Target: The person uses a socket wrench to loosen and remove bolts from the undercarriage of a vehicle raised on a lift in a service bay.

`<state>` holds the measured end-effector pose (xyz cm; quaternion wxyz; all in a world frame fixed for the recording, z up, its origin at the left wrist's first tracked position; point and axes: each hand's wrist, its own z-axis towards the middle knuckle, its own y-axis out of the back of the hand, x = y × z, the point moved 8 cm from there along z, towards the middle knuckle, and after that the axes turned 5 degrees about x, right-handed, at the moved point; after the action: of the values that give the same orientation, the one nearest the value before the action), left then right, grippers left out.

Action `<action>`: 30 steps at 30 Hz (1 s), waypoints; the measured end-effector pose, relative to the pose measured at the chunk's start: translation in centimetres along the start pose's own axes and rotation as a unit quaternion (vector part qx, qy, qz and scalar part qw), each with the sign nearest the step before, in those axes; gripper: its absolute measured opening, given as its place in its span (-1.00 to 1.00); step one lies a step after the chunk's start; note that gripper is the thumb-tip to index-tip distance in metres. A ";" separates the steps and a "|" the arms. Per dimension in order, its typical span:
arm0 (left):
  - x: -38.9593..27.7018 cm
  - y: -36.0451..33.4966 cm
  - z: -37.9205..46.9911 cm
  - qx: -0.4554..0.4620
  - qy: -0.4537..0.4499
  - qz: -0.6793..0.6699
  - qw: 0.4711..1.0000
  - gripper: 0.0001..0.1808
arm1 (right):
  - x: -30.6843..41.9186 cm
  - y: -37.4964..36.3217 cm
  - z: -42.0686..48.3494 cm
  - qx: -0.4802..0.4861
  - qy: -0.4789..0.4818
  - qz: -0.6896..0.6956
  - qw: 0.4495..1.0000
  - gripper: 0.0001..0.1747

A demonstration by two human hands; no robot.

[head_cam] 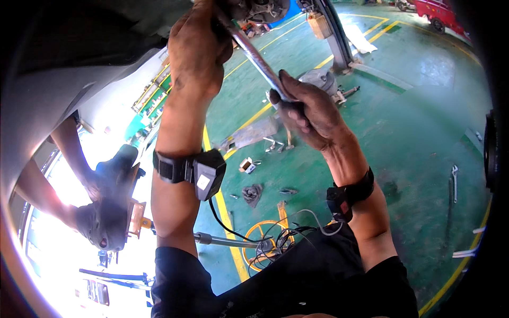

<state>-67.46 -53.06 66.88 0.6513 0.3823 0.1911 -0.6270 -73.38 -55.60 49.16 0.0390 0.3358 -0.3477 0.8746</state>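
My right hand (310, 109), its fingers darkened with grime, is wrapped around the lower end of a long chromed metal bar (258, 57), which looks like a wrench handle. The bar slants up and left to my left hand (199, 51), curled about its upper end at the top edge of the view. The tip of the bar and most of my left fingers are hidden there. Just beside them is the dark underside of a raised vehicle (95, 35), with a greasy mechanical part (262, 10) behind the bar.
At left, another person's gloved hands (107, 214) rest on a part above a jack with a yellow wheel base (258, 242). Cables (286, 238) hang near my waist. A lift post (336, 43) stands ahead. On the green floor lie a rag (252, 194), small box (246, 165) and wrench (455, 183).
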 end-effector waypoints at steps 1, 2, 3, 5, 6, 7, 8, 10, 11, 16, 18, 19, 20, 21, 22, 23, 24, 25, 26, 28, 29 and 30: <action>0.0 -0.3 -0.4 0.031 -0.018 0.035 0.999 -0.66 | 0.1 0.1 0.1 0.005 -0.015 -0.021 1.000 -0.46; 0.6 0.0 -1.1 0.040 0.026 0.053 0.997 -0.62 | 0.3 0.1 0.2 0.011 -0.031 -0.041 0.999 -0.46; 1.1 0.4 -1.1 -0.021 0.028 0.019 0.999 -0.48 | 0.6 0.3 0.3 0.014 -0.041 -0.064 0.997 -0.45; 0.8 0.2 -1.2 -0.028 0.015 0.020 0.999 -0.49 | 3.5 1.0 -0.1 -0.094 0.139 -0.323 0.931 -0.52; 0.6 -0.1 -0.8 -0.029 0.000 0.016 0.999 -0.52 | 5.2 0.5 -0.9 -0.143 0.257 -0.448 0.845 -0.55; 0.5 -0.2 -0.9 -0.048 -0.014 -0.019 0.999 -0.57 | 5.8 -0.6 -1.5 -0.149 0.326 -0.535 0.765 -0.59; 0.6 0.0 -1.1 -0.057 -0.014 -0.021 0.998 -0.60 | 6.0 -1.9 -2.3 -0.169 0.390 -0.610 0.669 -0.62; 0.1 0.1 -1.4 -0.083 -0.030 0.002 0.996 -0.63 | 5.5 -4.3 -2.2 -0.135 0.343 -0.681 0.632 -0.70; 0.3 0.3 -1.7 -0.102 -0.041 0.021 0.994 -0.64 | 5.0 -4.6 -1.5 -0.116 0.265 -0.700 0.653 -0.73; -0.7 1.0 -1.8 -0.171 -0.010 0.090 0.981 -0.58 | 2.1 -1.9 2.4 0.067 0.079 -0.197 0.975 -0.43; -1.2 0.7 -1.4 -0.123 0.002 0.129 0.984 -0.57 | -1.6 -3.3 3.8 0.212 -0.080 0.128 0.965 -0.46; -1.3 0.6 -1.4 -0.111 0.004 0.141 0.984 -0.58 | -2.0 -4.2 3.7 0.256 -0.093 0.223 0.936 -0.48; -1.4 0.5 -1.3 -0.107 0.004 0.147 0.983 -0.59 | -2.0 -4.1 3.8 0.260 -0.091 0.208 0.939 -0.55; -1.3 0.6 -1.6 -0.113 0.002 0.151 0.982 -0.60 | -1.1 -2.9 4.1 0.189 0.016 0.051 0.981 -0.59; -1.2 0.8 -1.7 -0.116 0.001 0.157 0.981 -0.61 | 0.4 -2.1 3.7 0.108 0.125 -0.106 0.981 -0.62; -1.0 1.0 -1.8 -0.119 0.001 0.161 0.980 -0.62 | 2.0 -1.8 2.7 0.022 0.229 -0.259 0.938 -0.65; -1.0 1.0 -2.0 -0.122 0.000 0.167 0.978 -0.63 | 3.2 -2.1 1.1 -0.044 0.323 -0.422 0.846 -0.72; -0.9 1.1 -2.2 -0.124 0.000 0.172 0.977 -0.64 | 3.8 -2.7 0.0 -0.102 0.362 -0.494 0.784 -0.77; -0.9 1.2 -2.3 -0.127 -0.003 0.177 0.976 -0.65 | 3.0 -2.8 -0.1 -0.083 0.361 -0.481 0.795 -0.76; -1.3 1.3 -2.6 -0.130 -0.009 0.189 0.973 -0.67 | 1.9 -2.9 0.3 -0.030 0.331 -0.431 0.839 -0.74; -1.5 1.3 -2.7 -0.130 -0.011 0.195 0.972 -0.68 | 1.5 -3.0 0.6 0.007 0.301 -0.391 0.870 -0.73; -1.7 1.4 -2.7 -0.132 -0.012 0.198 0.971 -0.69 | 1.0 -3.0 0.9 0.044 0.271 -0.351 0.895 -0.71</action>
<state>-65.74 -50.03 66.74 0.8095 0.3161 0.1845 -0.4590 -72.75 -54.07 52.03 0.4216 0.1876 -0.1439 0.8754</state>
